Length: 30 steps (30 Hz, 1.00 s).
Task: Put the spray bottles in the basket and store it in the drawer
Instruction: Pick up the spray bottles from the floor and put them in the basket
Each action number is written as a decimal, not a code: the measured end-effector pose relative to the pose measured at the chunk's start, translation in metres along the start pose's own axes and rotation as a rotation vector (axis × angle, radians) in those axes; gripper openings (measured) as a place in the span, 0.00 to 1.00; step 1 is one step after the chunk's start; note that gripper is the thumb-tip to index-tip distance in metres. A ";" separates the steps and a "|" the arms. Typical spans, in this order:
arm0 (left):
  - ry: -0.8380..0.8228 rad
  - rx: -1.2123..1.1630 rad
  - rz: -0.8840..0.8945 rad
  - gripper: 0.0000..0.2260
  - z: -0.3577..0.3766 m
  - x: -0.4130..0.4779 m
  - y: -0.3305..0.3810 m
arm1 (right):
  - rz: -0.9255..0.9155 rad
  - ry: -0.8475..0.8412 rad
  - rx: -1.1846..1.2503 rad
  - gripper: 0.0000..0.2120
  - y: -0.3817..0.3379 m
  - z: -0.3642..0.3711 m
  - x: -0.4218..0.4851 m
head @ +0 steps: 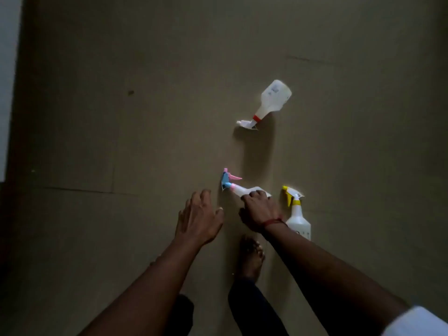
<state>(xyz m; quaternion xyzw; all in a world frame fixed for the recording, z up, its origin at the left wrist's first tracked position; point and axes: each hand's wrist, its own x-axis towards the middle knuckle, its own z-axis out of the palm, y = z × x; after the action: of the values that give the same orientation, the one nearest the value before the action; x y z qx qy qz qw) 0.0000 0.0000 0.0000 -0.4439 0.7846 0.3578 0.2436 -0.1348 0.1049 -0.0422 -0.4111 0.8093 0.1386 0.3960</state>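
Note:
Three white spray bottles lie on a dim tiled floor. The one with a pink and blue trigger head (231, 184) lies in the middle, and my right hand (260, 212) is closed over its body. Just right of that hand lies a bottle with a yellow trigger (297, 214). Farther away lies a bottle with a red collar and white trigger (269, 103). My left hand (200, 218) hovers left of the pink and blue bottle, fingers spread, holding nothing. No basket or drawer is in view.
My bare foot (251, 259) stands on the floor just below my hands, between my forearms. A pale wall edge (8, 81) runs down the far left. Tile joints cross the floor (97, 141).

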 end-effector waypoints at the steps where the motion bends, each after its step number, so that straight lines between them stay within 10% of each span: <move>1: 0.011 -0.004 -0.007 0.27 0.008 0.011 -0.008 | -0.013 -0.024 -0.019 0.16 -0.002 0.009 0.017; 20: 0.171 -0.082 -0.108 0.23 0.077 0.047 -0.068 | 0.027 0.106 -0.091 0.08 0.007 0.082 0.113; 30: 0.116 -0.053 -0.173 0.24 0.006 -0.039 -0.048 | 0.077 0.223 0.689 0.25 -0.019 -0.003 -0.003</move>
<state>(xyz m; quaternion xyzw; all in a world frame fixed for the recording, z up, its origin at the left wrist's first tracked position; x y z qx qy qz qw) 0.0610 0.0084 0.0068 -0.5363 0.7464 0.3297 0.2159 -0.1209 0.0929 -0.0362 -0.2356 0.8616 -0.1732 0.4150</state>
